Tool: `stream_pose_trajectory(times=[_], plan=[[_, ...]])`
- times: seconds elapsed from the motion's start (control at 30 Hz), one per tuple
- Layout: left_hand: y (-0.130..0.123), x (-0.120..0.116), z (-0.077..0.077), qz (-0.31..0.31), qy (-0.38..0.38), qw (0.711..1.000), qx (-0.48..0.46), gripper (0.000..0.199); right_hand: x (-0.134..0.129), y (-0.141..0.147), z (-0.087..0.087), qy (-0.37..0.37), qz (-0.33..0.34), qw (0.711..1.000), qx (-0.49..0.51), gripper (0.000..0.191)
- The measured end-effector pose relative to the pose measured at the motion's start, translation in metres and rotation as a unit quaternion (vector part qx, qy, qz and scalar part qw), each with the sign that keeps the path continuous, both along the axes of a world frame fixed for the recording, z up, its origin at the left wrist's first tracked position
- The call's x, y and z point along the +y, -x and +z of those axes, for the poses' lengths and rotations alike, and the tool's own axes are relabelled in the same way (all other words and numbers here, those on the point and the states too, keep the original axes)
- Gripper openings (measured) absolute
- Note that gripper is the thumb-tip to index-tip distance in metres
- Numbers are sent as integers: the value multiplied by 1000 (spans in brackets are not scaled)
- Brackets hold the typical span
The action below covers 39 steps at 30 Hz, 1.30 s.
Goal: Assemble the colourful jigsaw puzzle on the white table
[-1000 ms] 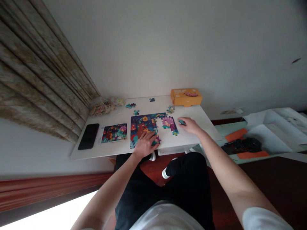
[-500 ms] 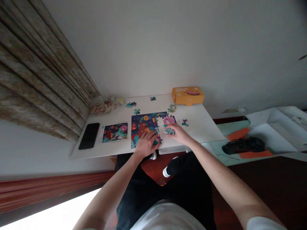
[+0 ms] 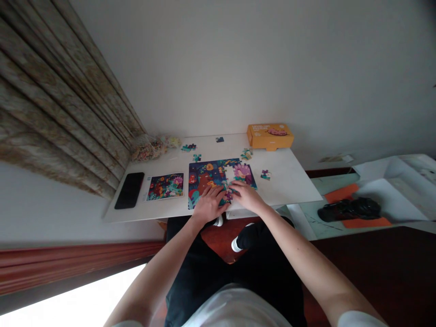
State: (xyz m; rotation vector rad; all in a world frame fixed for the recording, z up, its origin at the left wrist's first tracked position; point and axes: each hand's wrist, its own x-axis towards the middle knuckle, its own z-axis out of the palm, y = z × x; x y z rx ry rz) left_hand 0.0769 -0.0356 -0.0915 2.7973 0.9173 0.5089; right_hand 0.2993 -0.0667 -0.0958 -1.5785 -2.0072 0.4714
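Observation:
A partly joined jigsaw puzzle (image 3: pixel 203 175) lies near the front edge of the white table. My left hand (image 3: pixel 208 203) rests flat on its lower part, fingers stretched out. My right hand (image 3: pixel 247 197) is curled at the lower part, thumb and fingertips closed on a puzzle piece, mostly hidden under them. A purple piece (image 3: pixel 228 196) shows between both hands. On the right, a joined section with a pink figure (image 3: pixel 242 170) meets the rest near my right fingertips. Above that, a white gap (image 3: pixel 229 173) separates them. The printed reference picture (image 3: pixel 165 186) lies to the left.
Loose puzzle pieces (image 3: pixel 265 174) lie to the right and along the back. A yellow box (image 3: pixel 270 136) stands at the back right, a black phone (image 3: pixel 129 190) at the left. Bagged pieces (image 3: pixel 148 150) sit by the curtain (image 3: pixel 68 91). A black bottle-like object (image 3: pixel 349 209) lies on the side surface.
My right hand has moved left and nearer to me, from the pink section's side to the seam beside my left hand. My left hand stays on the puzzle. The view has shifted slightly.

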Motion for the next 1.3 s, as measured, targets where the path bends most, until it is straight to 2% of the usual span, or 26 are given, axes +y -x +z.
stream_pose_trajectory(times=[0.1, 0.33, 0.73, 0.9, 1.07, 1.17, 1.3], plan=[[0, 0, 1, 0, 1, 1000, 0, 43, -6, 4, 2, -22, 3, 999, -48, 38], [0, 0, 1, 2, -3, 1000, 5, 43, -14, 10, 1, -44, -47, 992, -113, 35], [0, 0, 4, 2, -1, 1000, 10, 44, -14, 13, 2, -53, -64, 990, -114, 32], [-2, 0, 4, 6, 4, 1000, 24, 51, -14, -20, -8, -99, -117, 986, -69, 34], [-18, -3, -3, -14, 2, 998, 54, 57, -7, -64, -25, -88, -135, 983, -93, 42], [-24, -4, -7, -15, 3, 998, 66, 58, -6, -67, -34, -74, -139, 980, -118, 42], [-25, -5, -9, -13, -6, 998, 61, 55, -9, -54, -36, -73, -152, 978, -127, 44]])
